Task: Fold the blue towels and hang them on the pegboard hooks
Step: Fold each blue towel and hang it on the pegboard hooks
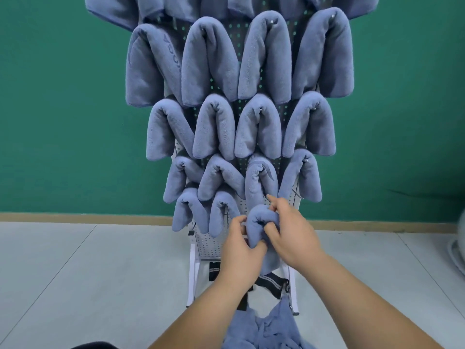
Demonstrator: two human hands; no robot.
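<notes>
A folded blue towel [259, 222] is draped in front of the lower part of the white pegboard [208, 244], in the bottom row beside two hung towels. My left hand [240, 250] grips its left side, fingers curled into the fabric. On its right side my right hand [289, 230] pinches the fold, with the index finger stretched up toward the board. The hook behind the towel is hidden. Several folded blue towels [214, 59] hang in rows above. A heap of loose blue towels [269, 328] lies at the bottom near me.
The pegboard stands on a white frame [192, 273] against a green wall [63, 109], on a grey tiled floor [88, 273]. A black strap [270, 282] hangs across the frame's base. A pale object [459, 243] sits at the right edge.
</notes>
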